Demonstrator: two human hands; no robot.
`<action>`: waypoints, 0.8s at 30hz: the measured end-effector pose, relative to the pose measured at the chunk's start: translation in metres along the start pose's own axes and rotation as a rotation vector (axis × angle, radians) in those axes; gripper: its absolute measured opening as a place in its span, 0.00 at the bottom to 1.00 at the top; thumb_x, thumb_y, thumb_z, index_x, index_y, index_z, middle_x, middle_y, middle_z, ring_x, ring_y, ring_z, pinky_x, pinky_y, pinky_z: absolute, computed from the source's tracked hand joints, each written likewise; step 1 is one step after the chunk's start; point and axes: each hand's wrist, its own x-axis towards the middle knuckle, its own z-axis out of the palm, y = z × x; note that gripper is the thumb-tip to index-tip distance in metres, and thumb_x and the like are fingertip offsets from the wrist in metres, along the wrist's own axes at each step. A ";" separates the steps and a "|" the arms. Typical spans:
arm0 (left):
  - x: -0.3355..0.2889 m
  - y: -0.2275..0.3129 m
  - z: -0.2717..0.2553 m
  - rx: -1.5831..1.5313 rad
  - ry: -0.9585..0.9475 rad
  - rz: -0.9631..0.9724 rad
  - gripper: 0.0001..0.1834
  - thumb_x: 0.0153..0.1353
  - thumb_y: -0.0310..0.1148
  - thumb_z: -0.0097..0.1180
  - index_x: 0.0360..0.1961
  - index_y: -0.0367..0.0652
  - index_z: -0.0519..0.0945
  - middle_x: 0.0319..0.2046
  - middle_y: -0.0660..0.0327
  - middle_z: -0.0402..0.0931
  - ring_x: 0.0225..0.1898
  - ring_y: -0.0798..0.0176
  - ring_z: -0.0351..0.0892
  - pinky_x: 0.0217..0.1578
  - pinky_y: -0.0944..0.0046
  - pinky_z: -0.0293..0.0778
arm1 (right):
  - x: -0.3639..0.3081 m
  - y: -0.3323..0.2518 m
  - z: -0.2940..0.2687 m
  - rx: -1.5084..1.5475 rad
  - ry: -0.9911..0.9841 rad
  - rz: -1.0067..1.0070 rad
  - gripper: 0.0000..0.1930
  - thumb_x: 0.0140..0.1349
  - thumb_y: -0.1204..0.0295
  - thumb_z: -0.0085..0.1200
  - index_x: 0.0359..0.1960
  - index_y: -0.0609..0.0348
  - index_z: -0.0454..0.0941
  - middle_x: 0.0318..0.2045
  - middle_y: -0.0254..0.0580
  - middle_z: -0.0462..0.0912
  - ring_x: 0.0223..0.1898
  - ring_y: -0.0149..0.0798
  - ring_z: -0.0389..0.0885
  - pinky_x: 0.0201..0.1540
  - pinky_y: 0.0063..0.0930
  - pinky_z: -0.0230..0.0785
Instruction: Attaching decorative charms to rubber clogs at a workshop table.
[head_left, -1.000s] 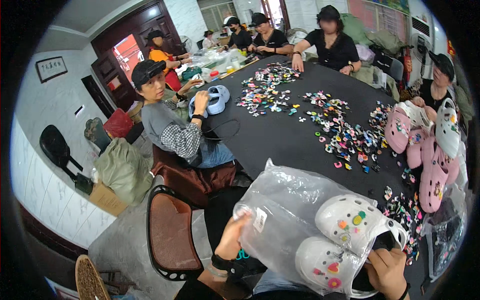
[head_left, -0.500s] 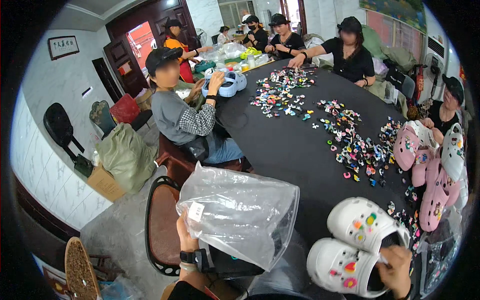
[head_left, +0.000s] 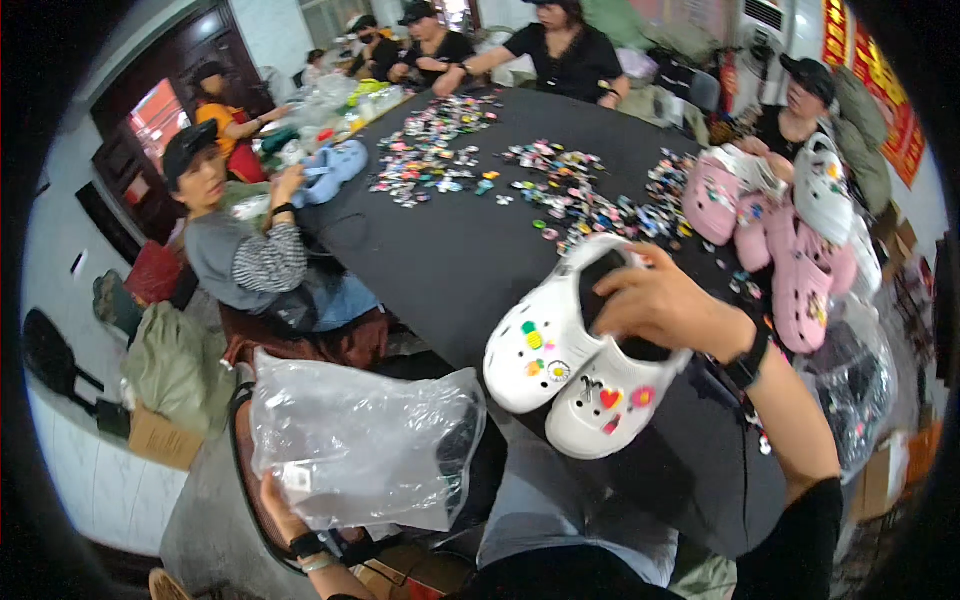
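My right hand [head_left: 665, 305] grips a pair of white clogs [head_left: 520, 355] by their inner edges, near the ankle openings. Their toes point down and to the left, above the near edge of the dark table. Colourful charms, such as a pineapple, a daisy, a heart and a pink flower, sit in the holes on top. At the lower left, my left hand [head_left: 282, 505] is closed on the edge of a clear plastic bag [head_left: 365, 415] with a white label. The bag hangs over a chair, apart from the clogs.
Several piles of small colourful charms [head_left: 430, 150] lie across the dark round table [head_left: 420, 270]. Pink and white clogs [head_left: 800, 290] are heaped at the right edge, above a clear bag [head_left: 850, 400]. At the left a co-worker [head_left: 240, 240] handles blue clogs [head_left: 335, 170]. Other people sit around the far side.
The white clogs have risen and come left toward the middle, turning toes-down, with my right hand on them. The whole view has swung right. The bag stays in my left hand.
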 end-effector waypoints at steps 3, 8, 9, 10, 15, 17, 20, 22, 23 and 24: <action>0.004 0.016 -0.009 -0.080 -0.328 -0.256 0.28 0.63 0.47 0.49 0.54 0.35 0.72 0.47 0.56 0.77 0.45 0.57 0.78 0.46 0.58 0.74 | 0.011 0.019 0.014 -0.114 0.012 -0.064 0.11 0.46 0.76 0.56 0.31 0.45 0.83 0.34 0.26 0.83 0.49 0.32 0.77 0.62 0.44 0.56; -0.006 0.027 0.008 -0.155 -0.487 -0.212 0.30 0.56 0.43 0.59 0.55 0.36 0.72 0.46 0.53 0.78 0.44 0.55 0.79 0.42 0.58 0.76 | 0.016 0.026 0.031 -0.071 0.033 0.133 0.12 0.46 0.79 0.54 0.33 0.50 0.81 0.40 0.32 0.82 0.49 0.36 0.77 0.57 0.33 0.62; -0.012 0.029 0.014 -0.172 -0.484 -0.203 0.29 0.56 0.43 0.59 0.55 0.36 0.71 0.45 0.53 0.78 0.44 0.55 0.79 0.42 0.59 0.76 | 0.015 0.020 0.033 -0.138 0.141 0.107 0.11 0.47 0.79 0.53 0.33 0.50 0.81 0.39 0.32 0.83 0.48 0.36 0.78 0.55 0.33 0.63; -0.020 0.031 0.020 -0.183 -0.472 -0.190 0.29 0.55 0.42 0.59 0.55 0.36 0.71 0.45 0.54 0.78 0.43 0.55 0.79 0.42 0.59 0.76 | 0.013 0.010 0.034 -0.202 0.231 0.093 0.10 0.48 0.79 0.52 0.32 0.50 0.81 0.37 0.32 0.83 0.46 0.36 0.78 0.53 0.33 0.64; -0.080 0.042 0.067 -0.153 -0.515 -0.196 0.29 0.55 0.40 0.60 0.55 0.35 0.71 0.44 0.54 0.78 0.42 0.56 0.79 0.41 0.60 0.76 | -0.017 -0.075 0.025 0.378 0.207 0.184 0.19 0.52 0.73 0.57 0.48 0.54 0.76 0.44 0.40 0.80 0.48 0.43 0.77 0.51 0.39 0.66; -0.110 0.044 0.089 -0.113 -0.586 -0.229 0.28 0.55 0.39 0.60 0.55 0.35 0.71 0.44 0.54 0.78 0.42 0.57 0.79 0.41 0.60 0.76 | -0.029 -0.113 0.029 0.619 0.078 0.209 0.28 0.53 0.69 0.62 0.58 0.57 0.69 0.50 0.46 0.77 0.51 0.48 0.75 0.53 0.41 0.66; -0.139 0.052 0.117 -0.029 -0.733 -0.271 0.28 0.55 0.37 0.60 0.54 0.35 0.71 0.43 0.55 0.78 0.41 0.57 0.80 0.40 0.61 0.76 | -0.041 -0.144 0.048 0.753 0.066 0.198 0.48 0.50 0.62 0.67 0.68 0.64 0.50 0.62 0.57 0.64 0.59 0.56 0.67 0.60 0.42 0.62; -0.149 0.059 0.130 0.034 -0.838 -0.271 0.28 0.55 0.37 0.61 0.54 0.34 0.71 0.43 0.55 0.79 0.41 0.58 0.80 0.40 0.62 0.76 | -0.043 -0.153 0.065 0.781 0.092 0.170 0.54 0.48 0.60 0.69 0.69 0.67 0.45 0.66 0.59 0.58 0.64 0.56 0.61 0.64 0.43 0.56; -0.150 0.062 0.135 0.072 -0.903 -0.264 0.28 0.55 0.36 0.61 0.54 0.34 0.71 0.42 0.55 0.79 0.41 0.58 0.80 0.40 0.62 0.76 | -0.045 -0.158 0.071 0.833 0.121 0.186 0.54 0.47 0.61 0.69 0.69 0.67 0.45 0.66 0.60 0.56 0.66 0.55 0.58 0.66 0.44 0.53; -0.149 0.065 0.139 0.116 -0.978 -0.257 0.27 0.54 0.36 0.61 0.54 0.34 0.71 0.42 0.55 0.79 0.41 0.58 0.80 0.39 0.62 0.76 | -0.049 -0.161 0.075 0.877 0.148 0.214 0.54 0.46 0.61 0.69 0.69 0.68 0.45 0.67 0.60 0.55 0.67 0.54 0.56 0.67 0.45 0.50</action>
